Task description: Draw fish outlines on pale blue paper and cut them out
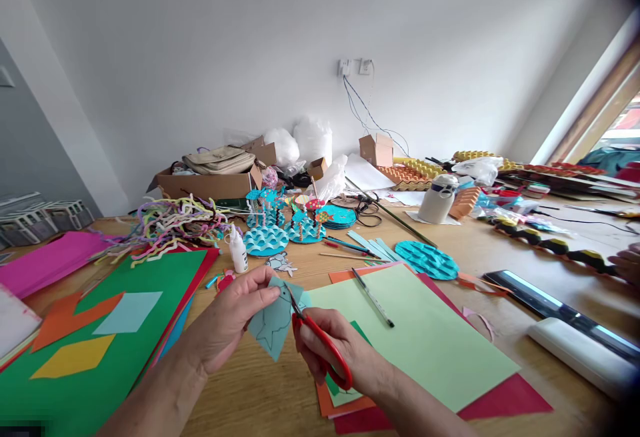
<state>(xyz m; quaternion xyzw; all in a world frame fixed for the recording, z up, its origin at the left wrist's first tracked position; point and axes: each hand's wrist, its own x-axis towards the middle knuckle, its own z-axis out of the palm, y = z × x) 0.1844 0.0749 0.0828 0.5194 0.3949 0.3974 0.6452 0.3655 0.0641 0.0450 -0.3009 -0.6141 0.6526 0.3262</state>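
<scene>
A small piece of blue paper (pixel 271 327) with a dark outline drawn on it, fish-like in shape, is pinched by my left hand (pixel 231 317) at its upper left. My right hand (pixel 334 343) grips red-handled scissors (pixel 330 349), whose blades reach up to the paper's right edge. Part of the blades is hidden by the paper. Below and right of my right hand lies a stack of coloured sheets, a pale green sheet (pixel 425 330) uppermost, with a pen (pixel 373 297) resting on it. Beyond my left hand stands a white glue bottle (pixel 238 250).
On the left lie a green sheet (pixel 165 283) with paper scraps and a heap of pipe cleaners (pixel 175 220). Blue corrugated discs (pixel 427 259) and decorated pieces (pixel 303 223) stand farther back. A white case (pixel 575 353) is at right, near another person's hand (pixel 627 263).
</scene>
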